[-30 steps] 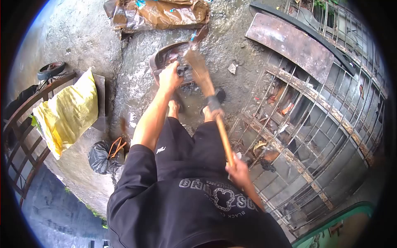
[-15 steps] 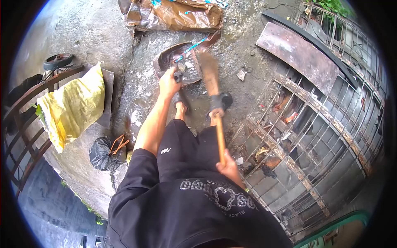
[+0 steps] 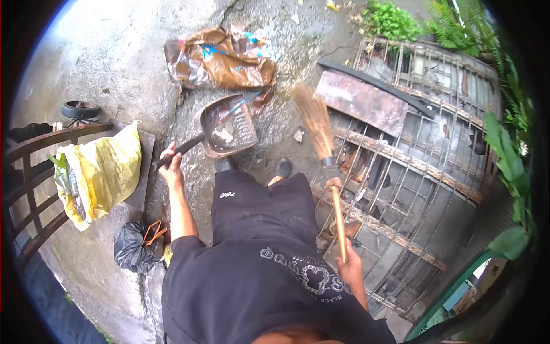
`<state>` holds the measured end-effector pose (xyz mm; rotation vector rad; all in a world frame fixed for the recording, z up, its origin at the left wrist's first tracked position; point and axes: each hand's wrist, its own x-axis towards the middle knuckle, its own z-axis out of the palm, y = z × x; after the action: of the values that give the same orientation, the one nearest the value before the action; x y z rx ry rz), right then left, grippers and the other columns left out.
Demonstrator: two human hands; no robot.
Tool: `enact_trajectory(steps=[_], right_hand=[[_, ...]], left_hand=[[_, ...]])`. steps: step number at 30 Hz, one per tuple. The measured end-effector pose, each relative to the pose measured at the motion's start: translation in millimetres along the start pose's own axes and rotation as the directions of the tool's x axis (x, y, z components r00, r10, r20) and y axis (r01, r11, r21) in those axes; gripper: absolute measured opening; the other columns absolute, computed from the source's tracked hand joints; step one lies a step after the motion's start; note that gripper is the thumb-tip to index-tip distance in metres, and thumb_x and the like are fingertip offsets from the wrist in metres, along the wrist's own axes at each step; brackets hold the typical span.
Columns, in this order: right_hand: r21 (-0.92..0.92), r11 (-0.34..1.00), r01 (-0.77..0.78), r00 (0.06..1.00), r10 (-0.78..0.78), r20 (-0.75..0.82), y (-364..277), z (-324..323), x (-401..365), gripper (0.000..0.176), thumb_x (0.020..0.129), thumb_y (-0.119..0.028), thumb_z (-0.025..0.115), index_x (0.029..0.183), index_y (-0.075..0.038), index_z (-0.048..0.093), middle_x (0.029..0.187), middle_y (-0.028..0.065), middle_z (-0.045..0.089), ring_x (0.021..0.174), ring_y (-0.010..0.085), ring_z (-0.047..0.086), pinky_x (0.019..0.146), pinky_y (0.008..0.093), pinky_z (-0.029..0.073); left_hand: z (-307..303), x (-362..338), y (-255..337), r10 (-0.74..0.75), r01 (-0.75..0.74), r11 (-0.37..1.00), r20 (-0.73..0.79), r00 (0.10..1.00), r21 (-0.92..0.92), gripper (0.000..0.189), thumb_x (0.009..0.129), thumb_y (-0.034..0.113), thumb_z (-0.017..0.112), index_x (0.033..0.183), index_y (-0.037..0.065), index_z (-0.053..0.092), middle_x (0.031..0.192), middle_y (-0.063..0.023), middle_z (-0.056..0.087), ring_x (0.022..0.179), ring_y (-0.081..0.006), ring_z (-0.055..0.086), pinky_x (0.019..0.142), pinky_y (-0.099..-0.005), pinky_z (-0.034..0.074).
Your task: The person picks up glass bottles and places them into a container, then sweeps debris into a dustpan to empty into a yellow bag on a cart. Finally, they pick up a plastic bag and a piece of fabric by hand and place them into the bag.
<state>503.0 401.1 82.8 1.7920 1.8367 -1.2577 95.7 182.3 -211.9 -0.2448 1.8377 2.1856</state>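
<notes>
My left hand (image 3: pixel 171 167) grips the black handle of a brown dustpan (image 3: pixel 224 125), lifted off the wet concrete with bits of rubbish and a blue strip inside. My right hand (image 3: pixel 350 268) holds the wooden stick of a straw broom (image 3: pixel 317 123), whose bristles point away over the ground beside the dustpan. My black shorts and shoes (image 3: pixel 282 168) are below the pan.
A crumpled brown sack (image 3: pixel 220 57) lies beyond the dustpan. A rusty metal grille (image 3: pixel 412 166) with a rusted plate (image 3: pixel 360 102) covers the right side. A yellow bag (image 3: pixel 97 169) hangs on a railing at left, a black rubbish bag (image 3: pixel 132 246) sits below, and plants grow at right.
I have straightened up. The dustpan has been lifted from the ground and swung left; my left hand now grips its handle end. The broom has moved right, away from the pan.
</notes>
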Motion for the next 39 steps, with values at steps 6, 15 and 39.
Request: enact_trajectory(steps=[6,15,39], right_hand=[[0.139,0.977,0.159,0.974,-0.132,-0.185,70.1,0.9,53.6,0.058,0.071,0.004,0.054,0.126,0.003,0.035,0.104,0.0132,0.055,0.092,0.0189,0.055,0.077,0.0279,0.046],[0.152,0.987,-0.043,0.970,0.078,-0.231,-20.0,4.7,128.8,0.031,0.070,-0.003,0.057,0.100,0.000,0.054,0.060,0.0059,0.053,0.045,0.0140,0.050,0.039,0.0293,0.039],[0.295,0.955,-0.004,0.995,0.034,-0.097,-178.5,-161.0,550.3,0.023,0.073,-0.020,0.055,0.071,0.002,0.050,0.065,0.0180,0.055,0.067,0.0295,0.058,0.061,0.0384,0.042]], left_hand=[[-17.9,0.3,112.6,-0.043,0.006,0.986,-0.221,0.974,-0.164,0.019,0.066,0.001,0.055,0.083,0.010,0.051,0.103,-0.0113,0.057,0.100,-0.0239,0.053,0.074,-0.0404,0.047],[34.9,18.9,228.6,0.048,-0.130,0.970,-0.365,0.930,-0.206,0.019,0.065,0.001,0.057,0.080,0.012,0.052,0.096,-0.0078,0.056,0.090,-0.0215,0.053,0.068,-0.0346,0.048],[405.0,333.9,161.7,0.249,-0.362,0.932,-0.685,0.684,-0.022,0.016,0.063,-0.005,0.053,0.077,-0.001,0.059,0.078,-0.0080,0.056,0.070,-0.0202,0.054,0.059,-0.0329,0.045]])
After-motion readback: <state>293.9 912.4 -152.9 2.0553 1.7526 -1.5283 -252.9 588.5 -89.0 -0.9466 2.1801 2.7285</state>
